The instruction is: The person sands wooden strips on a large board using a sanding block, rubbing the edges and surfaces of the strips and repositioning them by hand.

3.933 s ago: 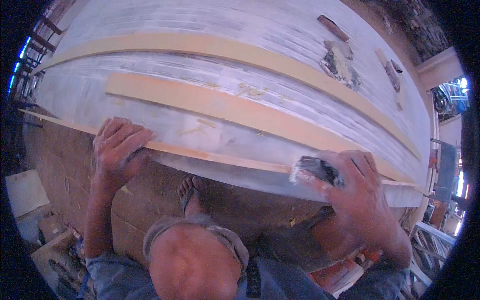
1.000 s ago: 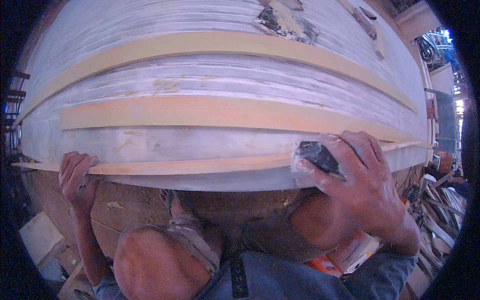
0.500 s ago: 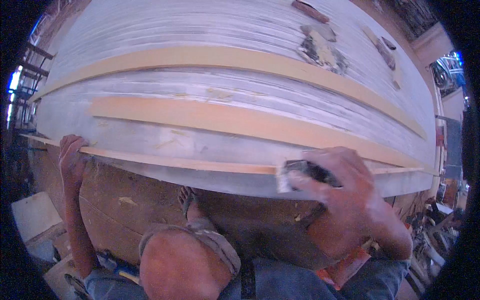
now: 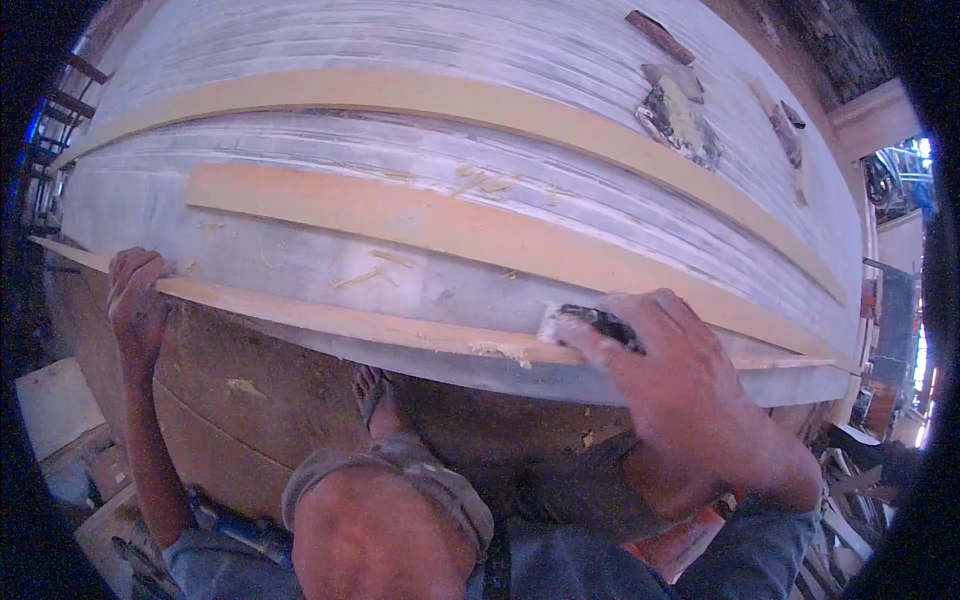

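Observation:
A long, narrow wood strip [image 4: 390, 322] runs along the near edge of the work surface. Near its left end, my left hand [image 4: 138, 295] is closed around it. My right hand [image 4: 670, 350] grips a dark, block-like hand tool [image 4: 605, 325] with a pale front end, its exact kind unclear. The tool rests at the strip toward the right, and my fingers cover part of it. A ragged, pale clump [image 4: 503, 352] clings to the strip's edge just left of the tool.
Two flat boards, a nearer one [image 4: 400, 215] and a farther one [image 4: 400, 95], lie across the streaked work surface [image 4: 350, 145]. Thin yellowish scraps [image 4: 375, 275] are scattered about. A mound of pale material [image 4: 685, 120] sits at the back right. My foot [image 4: 375, 395] is below the edge.
My right hand and its tool have shifted slightly left and up in the view. The pale clump now shows on the strip's edge. My left hand keeps its hold.

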